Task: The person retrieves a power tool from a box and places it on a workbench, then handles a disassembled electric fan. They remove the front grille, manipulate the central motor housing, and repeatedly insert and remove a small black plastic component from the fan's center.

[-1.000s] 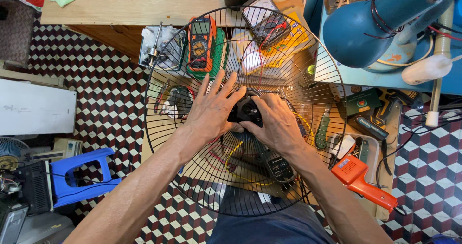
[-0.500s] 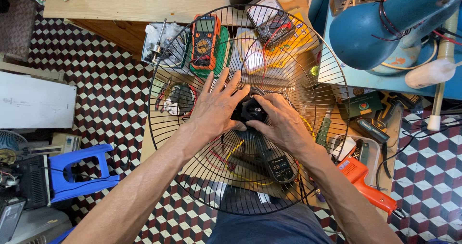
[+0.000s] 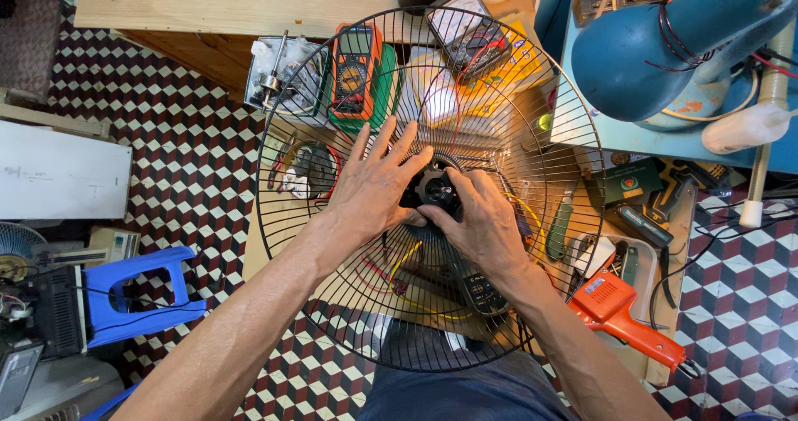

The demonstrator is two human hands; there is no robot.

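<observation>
While both hands are pressing on the round wire fan guard [image 3: 332,305], I am working at its black hub [image 3: 435,187].
My left hand [image 3: 378,184] is lying spread wide; my right hand [image 3: 482,221] fingers are curling on the hub, which is looking not yet off.

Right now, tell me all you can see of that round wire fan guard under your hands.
The wire fan guard is a big round black metal grille of thin radial spokes, with ring wires at the rim and around the hub. It lies over the cluttered workbench, tools showing through. The left hand presses flat on it; the right hand grips the black centre hub.
</observation>
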